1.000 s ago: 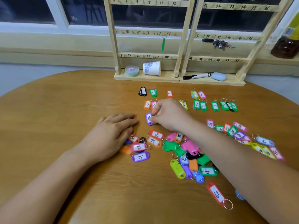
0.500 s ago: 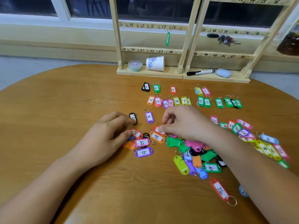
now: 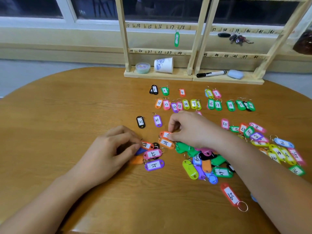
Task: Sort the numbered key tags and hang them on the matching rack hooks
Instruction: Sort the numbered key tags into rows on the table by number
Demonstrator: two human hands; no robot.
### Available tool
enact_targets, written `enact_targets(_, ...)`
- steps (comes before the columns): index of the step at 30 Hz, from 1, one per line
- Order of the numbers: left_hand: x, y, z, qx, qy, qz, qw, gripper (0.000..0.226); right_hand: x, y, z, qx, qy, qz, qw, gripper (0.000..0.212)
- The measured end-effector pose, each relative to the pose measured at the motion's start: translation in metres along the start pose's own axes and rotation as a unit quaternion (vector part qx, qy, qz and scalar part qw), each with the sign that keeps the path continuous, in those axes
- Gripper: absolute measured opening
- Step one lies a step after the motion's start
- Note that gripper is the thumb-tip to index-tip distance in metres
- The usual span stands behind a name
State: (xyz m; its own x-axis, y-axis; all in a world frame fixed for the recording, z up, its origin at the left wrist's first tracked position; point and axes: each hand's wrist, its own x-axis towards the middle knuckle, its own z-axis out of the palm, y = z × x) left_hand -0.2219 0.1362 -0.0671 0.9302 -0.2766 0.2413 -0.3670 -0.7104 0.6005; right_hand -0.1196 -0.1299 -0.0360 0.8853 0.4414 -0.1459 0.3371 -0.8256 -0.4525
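Numbered plastic key tags lie on a wooden table (image 3: 59, 115). Sorted rows run from black tag 1 (image 3: 154, 89) to green tag 18 (image 3: 230, 105). Black tag 31 (image 3: 140, 122) and purple tag 31 (image 3: 157, 121) lie apart below those rows. My left hand (image 3: 108, 156) has curled fingers, and its thumb and forefinger pinch the end of red tag 23 (image 3: 147, 145). My right hand (image 3: 190, 129) pinches an orange-red tag (image 3: 164, 134) just above orange tag 24 (image 3: 166, 143). The wooden rack (image 3: 160, 52) stands behind, with green tag 17 (image 3: 176, 39) hanging from it.
An unsorted pile of tags (image 3: 202, 164) lies under my right forearm, with more tags spread to the right (image 3: 256, 135). Red tag 29 (image 3: 230, 194) lies alone near me. On the rack base sit a tub (image 3: 142, 68), a paper cup (image 3: 163, 65), a marker (image 3: 211, 73) and a blue object (image 3: 235, 74). A bunch of keys (image 3: 238, 38) hangs from the rack.
My right hand left purple tag 31 and dropped to the orange tags. Black tag 31 now lies left of the purple one. My left hand curled onto tag 23.
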Motion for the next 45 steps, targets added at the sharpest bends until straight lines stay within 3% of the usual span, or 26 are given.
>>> enact_targets(6,0.039,-0.011,-0.006,0.071,0.043,-0.02,0.996,0.017,-0.005,0.002,-0.002,0.012,0.006,-0.012,1.0,0.012)
enact_targets(9,0.062,-0.021,-0.003,0.073,0.055,-0.086,0.992,0.023,-0.007,0.003,0.003,0.023,0.019,-0.014,0.999,0.012)
enact_targets(14,0.089,-0.025,-0.003,0.079,-0.005,-0.139,0.987,0.034,-0.006,0.002,0.006,0.029,0.006,-0.017,0.999,0.012)
enact_targets(20,0.108,-0.015,-0.011,0.074,-0.059,-0.207,0.974,0.031,0.019,-0.009,0.007,0.064,0.11,0.016,0.992,0.01)
enact_targets(23,0.117,-0.012,-0.015,0.064,-0.082,-0.241,0.965,0.026,0.035,-0.015,0.007,0.04,0.095,0.034,0.994,0.014)
enact_targets(31,0.128,-0.011,-0.021,0.074,-0.106,-0.249,0.96,0.01,0.056,-0.021,-0.002,0.037,0.001,0.066,0.997,0.02)
enact_targets(36,0.127,-0.01,-0.015,0.044,-0.056,-0.209,0.975,0.007,0.058,-0.02,0.003,0.044,0.034,0.08,0.995,0.021)
enact_targets(39,0.129,-0.008,-0.006,-0.034,-0.036,-0.194,0.98,0.008,0.056,-0.02,0.008,0.036,0.057,0.08,0.995,0.019)
enact_targets(45,0.139,-0.004,0.007,-0.103,-0.052,-0.227,0.967,0.007,0.055,-0.02,0.006,0.049,0.061,0.093,0.993,0.022)
